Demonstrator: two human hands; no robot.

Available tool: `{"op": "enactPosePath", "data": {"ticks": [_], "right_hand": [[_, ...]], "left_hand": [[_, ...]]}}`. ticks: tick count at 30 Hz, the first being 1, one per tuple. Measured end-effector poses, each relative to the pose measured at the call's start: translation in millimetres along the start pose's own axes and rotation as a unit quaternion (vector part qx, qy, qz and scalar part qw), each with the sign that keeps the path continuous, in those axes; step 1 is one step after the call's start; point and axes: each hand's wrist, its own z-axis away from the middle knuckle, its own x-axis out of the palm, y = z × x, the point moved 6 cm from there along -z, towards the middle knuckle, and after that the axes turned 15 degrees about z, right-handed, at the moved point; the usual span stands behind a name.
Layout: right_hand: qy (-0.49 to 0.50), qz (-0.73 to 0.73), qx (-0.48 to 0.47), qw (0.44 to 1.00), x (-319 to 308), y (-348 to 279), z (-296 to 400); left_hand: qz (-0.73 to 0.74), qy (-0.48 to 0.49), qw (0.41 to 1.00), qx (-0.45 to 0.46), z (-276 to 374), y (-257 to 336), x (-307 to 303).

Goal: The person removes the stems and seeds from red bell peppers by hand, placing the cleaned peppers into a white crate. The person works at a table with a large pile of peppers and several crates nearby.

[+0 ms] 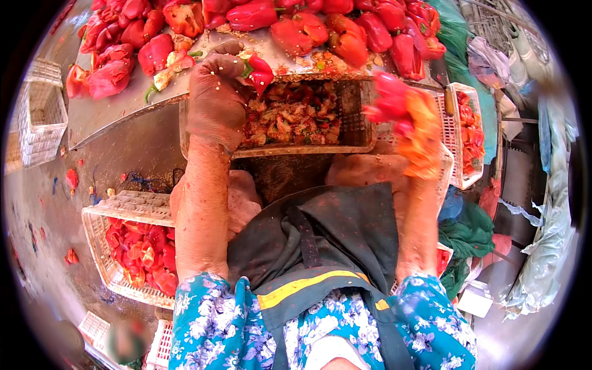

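Note:
In a brown glove, my left hand (216,99) pinches a red bell pepper piece (261,74) with a green part, above the left side of a crate (303,151). Scraps of pepper core and seeds (291,120) lie in this crate, which sits under the table edge before me. My right hand (422,134), in an orange glove, is blurred by motion at the crate's right. Red pepper flesh (388,99) is in its fingers. Whole and torn red bell peppers (300,34) are heaped on the metal table (208,44) beyond both hands.
A crate (127,206) of red pepper pieces stands at my left, and another crate (472,178) with pieces is at right. A knife (448,99) with a wooden handle lies at the table's right edge. White stacked crates (44,115) and pepper scraps (71,179) are on the left floor.

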Motion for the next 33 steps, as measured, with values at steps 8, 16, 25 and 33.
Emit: {"op": "enactPosePath", "data": {"ticks": [8, 16, 25, 33], "right_hand": [[0.028, 0.022, 0.151, 0.988, -103, 52, 61], [-0.142, -0.457, 0.146, 0.866, 88, -68, 25], [-0.164, -0.307, 0.16, 0.924, 103, -64, 28], [-0.09, -0.045, 0.217, 0.971, -61, 41, 48]], "left_hand": [[-0.036, -0.031, 0.998, -0.038, 13, -24, 23], [0.011, -0.068, 0.982, -0.175, 32, -77, 43], [-0.337, -0.221, 0.912, 0.08, 39, -77, 63], [-0.29, -0.046, 0.947, -0.134, 29, -61, 35]]}}
